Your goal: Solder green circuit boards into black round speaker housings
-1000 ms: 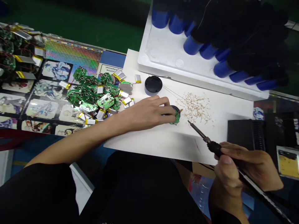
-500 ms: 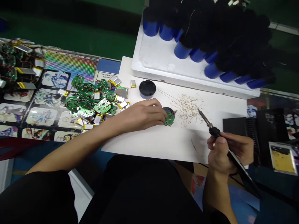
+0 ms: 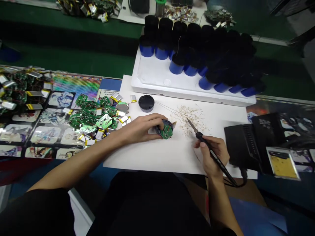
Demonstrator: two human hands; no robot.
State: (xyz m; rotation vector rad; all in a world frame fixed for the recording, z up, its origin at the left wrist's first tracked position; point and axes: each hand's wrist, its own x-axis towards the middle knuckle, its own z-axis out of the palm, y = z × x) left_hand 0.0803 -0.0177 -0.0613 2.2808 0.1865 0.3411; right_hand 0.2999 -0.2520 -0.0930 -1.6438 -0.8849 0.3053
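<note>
Head view, green board (image 3: 167, 131), apparently round

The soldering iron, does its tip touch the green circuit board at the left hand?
No, the soldering iron's tip is by the pale crumbs, visibly apart from the green circuit board.

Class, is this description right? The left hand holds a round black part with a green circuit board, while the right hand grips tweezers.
One thing is wrong: the head view shows the right hand gripping a soldering iron, not tweezers. The left hand does hold a round black part with a green circuit board.
</note>
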